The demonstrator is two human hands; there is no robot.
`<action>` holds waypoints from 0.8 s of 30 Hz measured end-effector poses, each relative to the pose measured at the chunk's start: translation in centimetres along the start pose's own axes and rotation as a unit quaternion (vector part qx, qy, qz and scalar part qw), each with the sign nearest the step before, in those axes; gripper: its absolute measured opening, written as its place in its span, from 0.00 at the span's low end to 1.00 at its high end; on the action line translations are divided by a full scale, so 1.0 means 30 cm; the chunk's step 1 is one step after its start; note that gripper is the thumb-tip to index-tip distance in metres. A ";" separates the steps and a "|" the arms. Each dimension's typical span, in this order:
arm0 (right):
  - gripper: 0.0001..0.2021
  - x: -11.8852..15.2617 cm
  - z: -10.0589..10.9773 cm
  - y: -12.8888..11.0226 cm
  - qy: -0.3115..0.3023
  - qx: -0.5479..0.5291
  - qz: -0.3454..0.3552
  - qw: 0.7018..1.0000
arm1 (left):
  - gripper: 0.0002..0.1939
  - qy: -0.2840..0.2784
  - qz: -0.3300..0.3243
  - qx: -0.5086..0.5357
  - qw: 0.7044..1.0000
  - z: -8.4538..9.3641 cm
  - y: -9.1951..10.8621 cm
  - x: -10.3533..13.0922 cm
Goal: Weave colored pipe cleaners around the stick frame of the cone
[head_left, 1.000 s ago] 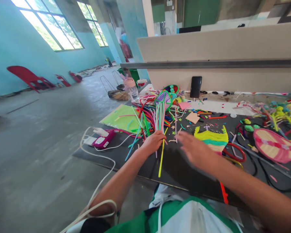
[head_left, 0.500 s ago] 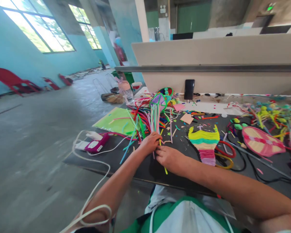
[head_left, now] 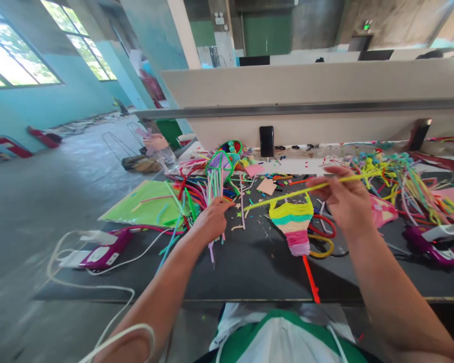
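My right hand (head_left: 342, 196) is raised over the right part of the dark table, its fingers pinched on a long yellow pipe cleaner (head_left: 295, 193). That stem slants down to the left, its free end close to my left hand (head_left: 212, 217). My left hand rests on a bundle of pale green and pink stems (head_left: 216, 184), its index finger stretched to the right; what its other fingers hold is hidden. Between my arms lies a striped yellow, teal, cream and pink piece (head_left: 293, 222), with a red stem (head_left: 310, 280) below it.
A green plastic packet (head_left: 136, 204) and a purple power strip (head_left: 108, 249) with white cables lie at the left. Behind stand a bottle (head_left: 162, 151) and a phone (head_left: 267, 141) against the divider (head_left: 306, 83). Colourful stems (head_left: 393, 169) are heaped at the right.
My right hand has moved away from my left, up and to the right, with the yellow stem now stretched between them. The camera view has shifted to the right.
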State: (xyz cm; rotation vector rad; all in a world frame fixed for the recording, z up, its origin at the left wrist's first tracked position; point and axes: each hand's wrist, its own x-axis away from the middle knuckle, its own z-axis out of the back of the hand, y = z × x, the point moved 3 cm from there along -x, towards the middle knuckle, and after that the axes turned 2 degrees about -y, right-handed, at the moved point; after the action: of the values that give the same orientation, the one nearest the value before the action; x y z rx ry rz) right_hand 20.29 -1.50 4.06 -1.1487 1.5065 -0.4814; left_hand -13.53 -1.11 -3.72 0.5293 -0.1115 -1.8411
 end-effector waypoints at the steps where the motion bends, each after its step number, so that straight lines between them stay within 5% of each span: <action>1: 0.10 -0.040 0.079 0.031 0.062 -0.027 0.009 0.998 | 0.26 0.008 -0.018 0.021 1.000 -0.009 0.049 -0.046; 6: 0.06 -0.118 0.344 0.204 0.229 -0.181 -0.038 0.956 | 0.17 -0.048 -0.003 0.108 0.993 -0.216 0.218 -0.296; 11: 0.10 -0.077 0.416 0.285 0.246 -0.239 -0.082 0.936 | 0.12 -0.057 -0.023 0.108 0.992 -0.395 0.232 -0.390; 18: 0.10 -0.074 0.410 0.299 0.239 -0.234 -0.087 0.938 | 0.12 -0.044 -0.018 0.111 0.993 -0.429 0.224 -0.380; 24: 0.10 -0.068 0.420 0.213 0.292 -0.099 0.007 0.951 | 0.11 -0.053 -0.040 0.267 0.961 -0.375 0.233 -0.362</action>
State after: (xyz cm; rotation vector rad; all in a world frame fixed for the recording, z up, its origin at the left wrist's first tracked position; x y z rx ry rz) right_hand 29.07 6.62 -3.70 -1.2076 2.1108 -0.7150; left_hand -0.16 8.62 -8.18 0.8139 -0.6819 -1.9172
